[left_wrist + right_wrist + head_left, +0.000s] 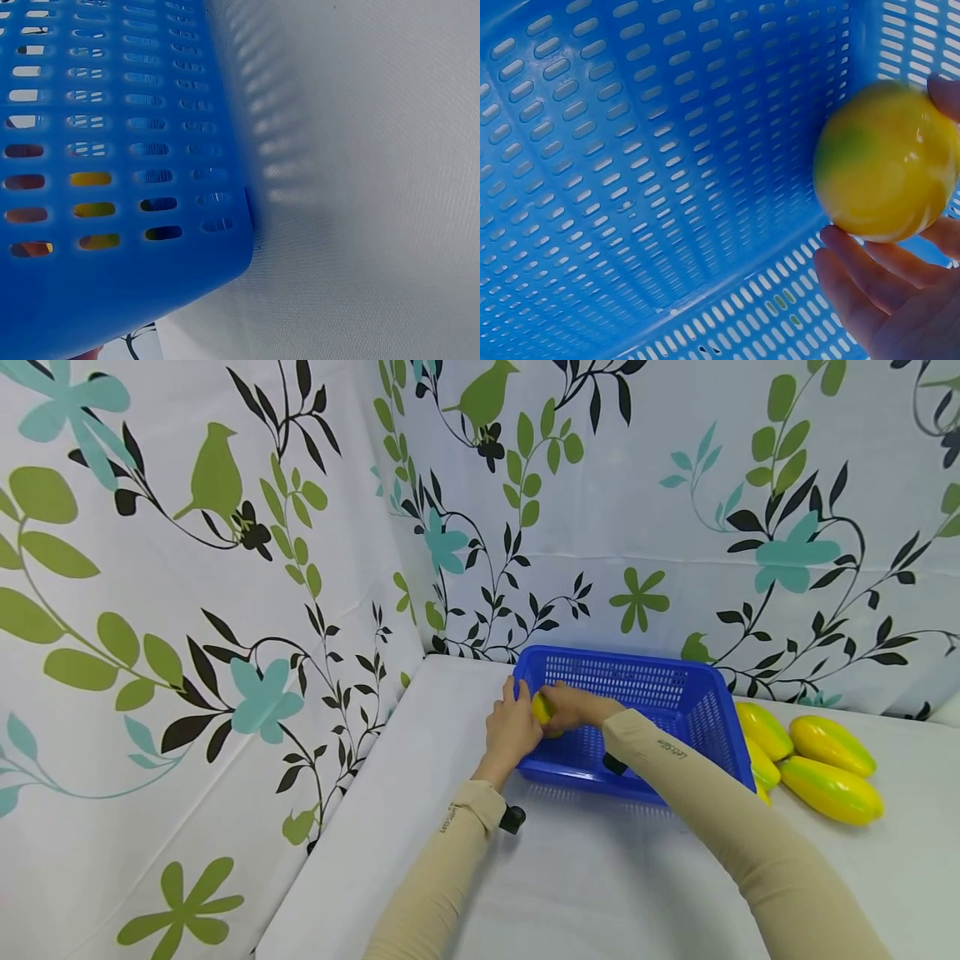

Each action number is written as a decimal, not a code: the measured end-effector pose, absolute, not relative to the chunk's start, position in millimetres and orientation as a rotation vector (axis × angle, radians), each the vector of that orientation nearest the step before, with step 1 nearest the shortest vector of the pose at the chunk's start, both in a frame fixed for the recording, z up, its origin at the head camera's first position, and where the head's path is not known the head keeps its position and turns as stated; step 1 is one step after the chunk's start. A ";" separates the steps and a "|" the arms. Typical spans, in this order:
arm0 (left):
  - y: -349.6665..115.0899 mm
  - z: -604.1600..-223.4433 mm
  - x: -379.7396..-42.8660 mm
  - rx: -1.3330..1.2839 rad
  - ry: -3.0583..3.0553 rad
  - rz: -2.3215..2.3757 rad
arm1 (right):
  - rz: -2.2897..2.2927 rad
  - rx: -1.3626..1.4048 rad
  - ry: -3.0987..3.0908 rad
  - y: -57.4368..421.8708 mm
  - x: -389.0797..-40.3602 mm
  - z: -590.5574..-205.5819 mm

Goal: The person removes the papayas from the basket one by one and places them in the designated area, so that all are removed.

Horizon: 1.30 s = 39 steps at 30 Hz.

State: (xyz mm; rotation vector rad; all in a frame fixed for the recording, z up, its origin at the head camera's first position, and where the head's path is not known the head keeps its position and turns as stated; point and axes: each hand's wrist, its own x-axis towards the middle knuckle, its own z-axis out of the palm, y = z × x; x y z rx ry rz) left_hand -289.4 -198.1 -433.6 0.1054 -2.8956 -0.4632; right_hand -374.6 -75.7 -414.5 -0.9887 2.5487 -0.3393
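Note:
A blue plastic basket (637, 777) with slotted walls stands on the white-covered table. My left hand (513, 727) grips its left end, fingers at the rim; in the left wrist view the basket's outer wall (120, 277) fills the left side and only a fingertip shows at the bottom edge. Inside the basket's left end, my right hand (573, 706) holds a yellow papaya (885, 161) with a green patch. In the right wrist view its fingers (870, 274) curl under the papaya and the thumb lies against its upper side. The papaya is close to the basket's walls.
Several yellow-green papayas (832, 789) lie on the table (600, 885) just right of the basket. A patterned cloth (615, 510) with birds and leaves hangs behind the table and along its left side.

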 end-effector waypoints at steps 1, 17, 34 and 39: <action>-198.1 -433.5 -289.4 0.106 -2.893 -0.456 | -0.348 -0.999 2.555 -75.4 -374.9 -414.5; -195.9 -434.5 -288.7 0.096 -2.885 -0.479 | -0.353 -1.111 2.595 -61.2 -369.7 -403.8; -198.7 -434.0 -288.5 0.099 -2.913 -0.496 | -0.300 -1.172 2.623 -23.2 -342.0 -365.3; -196.5 -433.2 -287.7 0.102 -2.902 -0.503 | -0.337 -1.225 2.650 -2.9 -330.1 -354.4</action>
